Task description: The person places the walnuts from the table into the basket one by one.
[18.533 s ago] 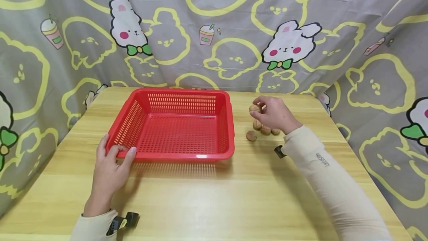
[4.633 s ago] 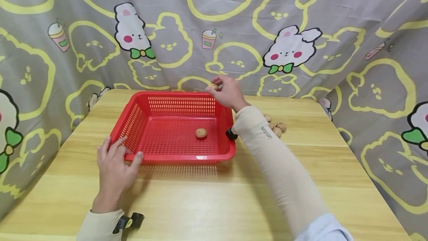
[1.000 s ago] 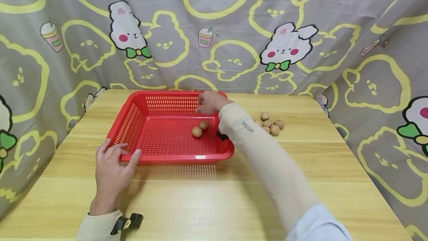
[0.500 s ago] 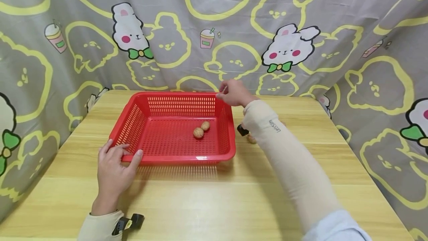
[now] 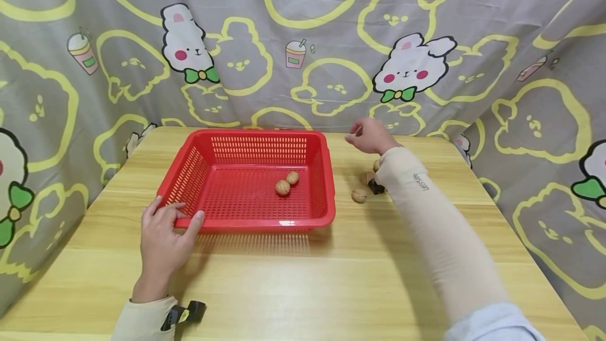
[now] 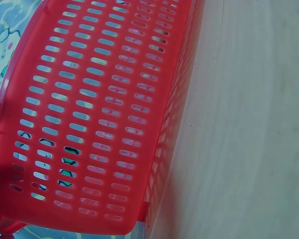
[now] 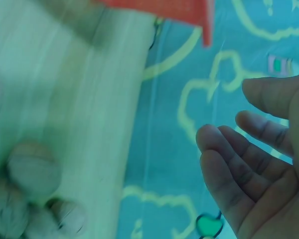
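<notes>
A red plastic basket (image 5: 255, 223) with slotted walls stands on the table. My left hand (image 5: 163, 249) holds its near left corner, thumb over the front rim and fingers at the left rim. Inside, toward the right, lie two walnuts, a nearer walnut (image 5: 282, 188) and a farther walnut (image 5: 292, 178), side by side. My right hand (image 5: 373, 137) hovers right of the basket with loosely bent fingers, holding nothing; the right wrist view shows its bare palm (image 7: 269, 199). Below it, several walnuts (image 7: 35, 169) are grouped on the table, partly hidden by the sleeve in the head view.
One walnut (image 5: 359, 196) lies at the near left of the group, between basket and sleeve. A wooden table (image 5: 284, 288) carries everything. A patterned curtain (image 5: 331, 30) hangs behind and along both sides. Each wrist wears a small black camera (image 5: 196, 310).
Two walnuts now lie in the basket, which was empty at first. Over the last second my right hand moved from above the basket rightward to the walnut group. My left hand stays put.
</notes>
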`<state>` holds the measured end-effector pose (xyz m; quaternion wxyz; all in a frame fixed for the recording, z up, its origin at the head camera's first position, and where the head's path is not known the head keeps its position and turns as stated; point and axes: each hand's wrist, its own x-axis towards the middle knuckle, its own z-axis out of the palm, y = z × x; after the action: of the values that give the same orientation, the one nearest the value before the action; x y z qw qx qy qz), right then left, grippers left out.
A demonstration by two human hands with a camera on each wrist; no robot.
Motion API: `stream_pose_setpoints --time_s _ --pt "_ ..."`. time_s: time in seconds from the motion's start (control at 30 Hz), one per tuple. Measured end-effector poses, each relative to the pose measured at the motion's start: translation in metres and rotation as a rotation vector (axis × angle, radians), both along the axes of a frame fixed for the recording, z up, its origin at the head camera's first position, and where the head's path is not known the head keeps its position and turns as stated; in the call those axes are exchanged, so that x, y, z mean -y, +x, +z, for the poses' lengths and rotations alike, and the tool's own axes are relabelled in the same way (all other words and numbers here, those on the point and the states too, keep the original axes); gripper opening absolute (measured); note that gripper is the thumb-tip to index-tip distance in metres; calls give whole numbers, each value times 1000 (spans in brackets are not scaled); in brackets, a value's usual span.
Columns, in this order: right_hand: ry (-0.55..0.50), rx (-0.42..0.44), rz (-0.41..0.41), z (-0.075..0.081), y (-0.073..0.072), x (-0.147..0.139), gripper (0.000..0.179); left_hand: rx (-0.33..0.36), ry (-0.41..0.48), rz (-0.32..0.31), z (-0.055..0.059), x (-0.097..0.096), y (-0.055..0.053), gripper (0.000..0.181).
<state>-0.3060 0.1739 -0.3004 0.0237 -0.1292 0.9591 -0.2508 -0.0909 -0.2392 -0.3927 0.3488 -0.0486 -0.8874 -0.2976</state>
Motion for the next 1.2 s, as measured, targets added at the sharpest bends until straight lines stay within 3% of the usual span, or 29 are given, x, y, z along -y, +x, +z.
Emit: stream_pose_setpoints --time_s 0.5,0.77,1.2 --pt "65 63 -75 -42 -2 -54 37 2 4 13 -1 1 0 41" --pt "81 163 -115 -68 0 -67 47 28 11 22 -1 -1 1 40" --pt "101 133 -107 -94 -8 -77 35 18 14 14 -1 -2 0 37"
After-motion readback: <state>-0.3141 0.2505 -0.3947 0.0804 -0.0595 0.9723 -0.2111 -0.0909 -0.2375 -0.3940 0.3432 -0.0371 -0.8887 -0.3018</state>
